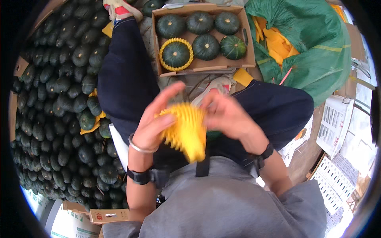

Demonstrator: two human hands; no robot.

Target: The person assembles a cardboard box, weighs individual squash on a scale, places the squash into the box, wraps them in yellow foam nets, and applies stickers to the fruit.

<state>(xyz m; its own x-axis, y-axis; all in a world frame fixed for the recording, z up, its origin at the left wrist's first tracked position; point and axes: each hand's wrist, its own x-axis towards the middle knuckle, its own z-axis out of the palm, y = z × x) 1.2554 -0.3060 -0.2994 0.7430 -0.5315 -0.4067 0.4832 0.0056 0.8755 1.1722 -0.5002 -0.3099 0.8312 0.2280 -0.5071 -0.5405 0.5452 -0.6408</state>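
A yellow foam fruit net (183,127) is held up in front of my lap, bunched and tapering toward me. My left hand (154,119) grips its left side, the thumb over the ribbed foam and a finger raised. My right hand (232,117), blurred by motion, has its fingertips pinched at the net's upper right edge. Whether anything is inside the net cannot be made out. Beyond my hands stands an open cardboard box (206,70) with several dark green squashes. The near-left squash (176,54) in it wears a yellow foam net (191,50) around it.
A large heap of dark green squashes (59,119) fills the left side. At the far right a green plastic sack (317,67) lies open, with yellow foam nets (278,43) inside. A white slotted crate (335,123) is on the right. My legs (127,75) spread around the box.
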